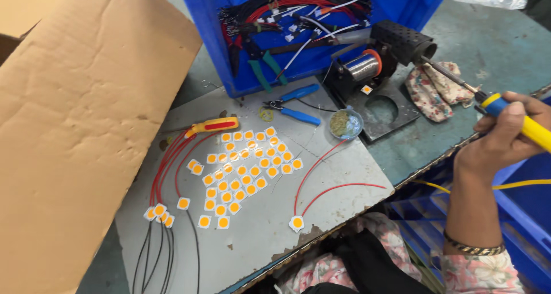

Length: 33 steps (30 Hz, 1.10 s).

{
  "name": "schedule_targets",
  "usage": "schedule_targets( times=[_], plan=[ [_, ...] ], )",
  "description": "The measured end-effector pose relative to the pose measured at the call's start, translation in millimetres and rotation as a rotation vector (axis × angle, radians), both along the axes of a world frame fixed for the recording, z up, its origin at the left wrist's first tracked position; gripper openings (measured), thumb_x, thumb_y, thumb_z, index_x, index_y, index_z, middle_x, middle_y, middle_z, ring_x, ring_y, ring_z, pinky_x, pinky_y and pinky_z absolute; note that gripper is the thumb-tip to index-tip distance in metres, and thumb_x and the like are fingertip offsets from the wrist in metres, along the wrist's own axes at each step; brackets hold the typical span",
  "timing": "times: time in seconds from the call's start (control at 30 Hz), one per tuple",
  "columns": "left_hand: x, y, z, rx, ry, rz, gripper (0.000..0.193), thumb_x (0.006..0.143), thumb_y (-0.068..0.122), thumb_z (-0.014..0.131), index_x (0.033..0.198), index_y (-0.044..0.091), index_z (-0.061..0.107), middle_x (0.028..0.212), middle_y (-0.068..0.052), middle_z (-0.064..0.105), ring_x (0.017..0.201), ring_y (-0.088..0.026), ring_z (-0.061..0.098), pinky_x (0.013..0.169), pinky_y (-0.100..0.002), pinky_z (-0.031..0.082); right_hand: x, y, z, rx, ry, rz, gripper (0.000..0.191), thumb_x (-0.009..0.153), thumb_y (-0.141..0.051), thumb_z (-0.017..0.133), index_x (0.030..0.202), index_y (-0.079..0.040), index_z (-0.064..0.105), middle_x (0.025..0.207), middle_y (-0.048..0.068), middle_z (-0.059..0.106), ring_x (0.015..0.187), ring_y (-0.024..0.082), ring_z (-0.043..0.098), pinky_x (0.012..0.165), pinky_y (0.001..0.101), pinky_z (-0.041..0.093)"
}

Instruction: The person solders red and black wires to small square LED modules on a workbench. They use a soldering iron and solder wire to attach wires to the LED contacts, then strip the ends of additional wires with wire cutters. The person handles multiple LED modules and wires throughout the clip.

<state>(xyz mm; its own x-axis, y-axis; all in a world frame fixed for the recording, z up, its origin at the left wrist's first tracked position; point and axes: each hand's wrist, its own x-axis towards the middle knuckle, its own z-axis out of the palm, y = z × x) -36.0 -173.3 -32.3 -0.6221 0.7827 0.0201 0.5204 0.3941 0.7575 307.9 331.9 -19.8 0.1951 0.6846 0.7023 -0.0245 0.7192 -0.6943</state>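
My right hand (pixel 500 138) grips the yellow and blue handle of a soldering iron (pixel 519 121), whose metal tip sits in the black holder of the stand (pixel 402 41). On the grey board (pixel 338 179) lie several small square chips with yellow centres (pixel 244 168). One such chip (pixel 297 223) near the front edge carries two red wires (pixel 327 179). More chips with red and black wires (pixel 160 212) lie at the left. My left hand is out of sight.
A blue crate (pixel 396 1) at the back holds bundled wires and pliers. Blue-handled pliers (pixel 295 104), a yellow and red screwdriver (pixel 215 125), a small dish (pixel 346 123), a solder spool (pixel 363 66) and a rag (pixel 436 90) lie nearby. A cardboard sheet (pixel 74 127) covers the left.
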Motion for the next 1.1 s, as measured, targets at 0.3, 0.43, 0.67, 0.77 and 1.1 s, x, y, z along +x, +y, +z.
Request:
schedule_targets(
  times=[0.3,0.43,0.67,0.77,1.1],
  plan=[
    [55.5,23.3,-5.6,0.206,-0.825,-0.308,0.048,0.079,0.019,0.067,0.122,-0.001,0.057,0.101,-0.026,0.069,0.095,-0.039,0.070,0.087,-0.055,0.057,-35.0,9.2,-1.3,-0.295,-0.085,0.390,0.035,0.114,-0.015,0.065,0.146,-0.008,0.054,0.113,0.009,0.070,0.084,0.011,0.066,0.073,0.0224,0.051],
    [91.2,36.1,2.3,0.563,-1.332,-0.114,0.046,0.079,0.016,0.066,0.120,-0.002,0.057,0.097,-0.027,0.070,0.092,-0.039,0.071,0.086,-0.056,0.057,-41.2,-6.1,-4.1,-0.697,0.324,0.851,0.032,0.112,-0.009,0.066,0.141,-0.014,0.054,0.121,0.007,0.072,0.092,0.015,0.068,0.079,0.0272,0.053],
    [109.9,61.1,15.1,0.708,-1.388,0.366,0.037,0.082,0.010,0.061,0.113,-0.008,0.058,0.086,-0.022,0.071,0.077,-0.033,0.072,0.075,-0.046,0.059,-55.4,-104.5,-20.2,-0.825,0.142,1.112,0.011,0.103,0.001,0.065,0.114,0.000,0.065,0.104,0.012,0.070,0.087,0.018,0.067,0.080,0.0327,0.054],
    [111.0,65.9,24.1,0.649,-1.335,0.367,0.035,0.084,0.007,0.063,0.114,-0.009,0.057,0.087,-0.021,0.071,0.079,-0.031,0.072,0.076,-0.044,0.059,-77.7,-150.3,-7.6,-0.817,-0.291,1.166,0.013,0.091,0.002,0.068,0.102,0.008,0.072,0.090,0.016,0.073,0.074,0.022,0.070,0.067,0.0346,0.059],
    [117.6,60.8,13.6,0.600,-1.287,0.324,0.047,0.075,0.007,0.062,0.118,-0.011,0.058,0.092,-0.027,0.076,0.082,-0.036,0.078,0.081,-0.049,0.062,-109.4,-168.4,34.7,-0.472,-0.388,0.935,0.013,0.093,-0.004,0.073,0.103,0.003,0.071,0.097,0.007,0.072,0.087,0.014,0.071,0.081,0.0284,0.060]
  ],
)
